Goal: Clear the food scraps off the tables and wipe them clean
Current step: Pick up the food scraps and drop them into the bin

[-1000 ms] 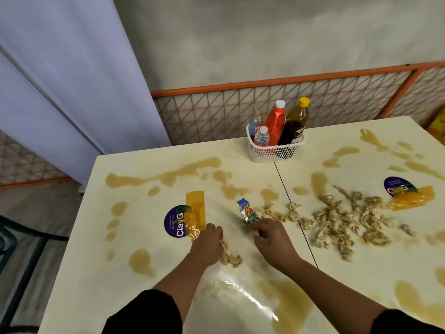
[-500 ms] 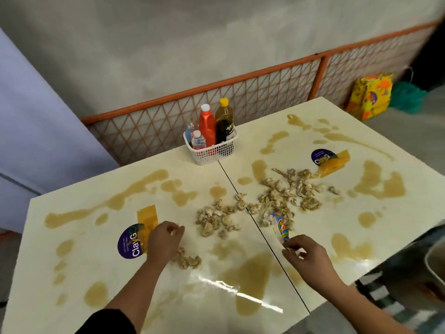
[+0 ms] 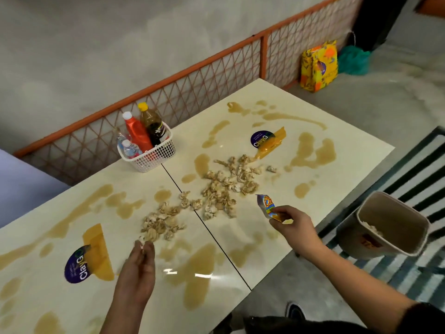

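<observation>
Two cream tables stand side by side, the left table [image 3: 60, 208] and the right table [image 3: 337, 131], both smeared with brown sauce. Pale food scraps [image 3: 216, 189] lie scattered across the seam between them. My right hand [image 3: 293, 222] pinches a colourful snack wrapper [image 3: 268, 204] above the right table's front edge. My left hand [image 3: 138, 266] hovers over the left table with its fingers bunched around a few scraps just in front of the pile. A grey bin [image 3: 390, 227] with some scraps inside stands on the floor to the right.
A white basket [image 3: 154, 155] with sauce and water bottles sits at the back on the seam. Purple round stickers [image 3: 75, 265] with orange plastic mark each table. An orange mesh fence [image 3: 192, 88] runs behind. A yellow bag [image 3: 317, 66] stands on the floor beyond.
My right hand has carried the wrapper rightward off the scrap pile toward the table's edge. My left hand has lifted with scraps. The view has swung right, bringing the bin into sight.
</observation>
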Motion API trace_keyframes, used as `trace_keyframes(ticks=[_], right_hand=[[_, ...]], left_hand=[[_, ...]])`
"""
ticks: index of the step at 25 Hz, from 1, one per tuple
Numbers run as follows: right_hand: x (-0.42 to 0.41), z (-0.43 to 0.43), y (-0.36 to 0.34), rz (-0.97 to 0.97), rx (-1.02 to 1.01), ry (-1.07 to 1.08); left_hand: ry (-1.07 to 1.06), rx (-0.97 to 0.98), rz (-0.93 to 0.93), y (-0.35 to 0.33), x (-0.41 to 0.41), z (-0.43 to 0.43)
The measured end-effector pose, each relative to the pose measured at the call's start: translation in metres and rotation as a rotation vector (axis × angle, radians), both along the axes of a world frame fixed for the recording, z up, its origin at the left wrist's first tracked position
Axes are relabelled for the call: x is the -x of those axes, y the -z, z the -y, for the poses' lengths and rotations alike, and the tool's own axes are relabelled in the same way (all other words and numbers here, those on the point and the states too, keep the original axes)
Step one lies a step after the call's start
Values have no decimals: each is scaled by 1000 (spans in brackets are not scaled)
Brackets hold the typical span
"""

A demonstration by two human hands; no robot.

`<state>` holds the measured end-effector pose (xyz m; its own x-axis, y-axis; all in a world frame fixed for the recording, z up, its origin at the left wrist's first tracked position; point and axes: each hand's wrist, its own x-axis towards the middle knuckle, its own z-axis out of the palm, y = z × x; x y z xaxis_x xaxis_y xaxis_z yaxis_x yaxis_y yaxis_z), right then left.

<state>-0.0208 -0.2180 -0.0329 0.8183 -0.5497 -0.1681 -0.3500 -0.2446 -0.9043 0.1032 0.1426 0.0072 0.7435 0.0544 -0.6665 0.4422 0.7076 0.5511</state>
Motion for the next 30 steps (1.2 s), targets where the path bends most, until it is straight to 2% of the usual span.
trace_keyframes(ticks=[2,7,9,12,13,17,18,23,25,27,28,30], right_hand=[[24,43,3,-8,3,108],[89,155,51,-140,-17,381],[111,193,73,-185,-174,600],[135,240,90,-226,-516,913],[142,255,96,-221,-577,962],[149,299,141,-144,-828,910],[149,306,147,-90,-924,954],[148,304,133,59,-1126,1229],[145,293,132,60,-1123,1242],[137,270,127,-55,-1012,1173],[132,253,120,-87,-1003,1088],[122,209,88,-125,-1072,786]], left_hand=[[59,39,-5,-8,14,35],[193,-4,-39,-8,43,123],[285,-69,-40,-4,58,156],[449,-143,-7,-5,81,197],[472,-149,-19,-4,86,206],[558,-171,-64,-5,98,227],[585,-180,-66,-8,100,233],[646,-213,-40,-12,108,249],[651,-249,-21,-14,112,257],[663,-319,33,-12,116,267],[694,-371,80,-11,119,273],[806,-523,223,-11,125,288]])
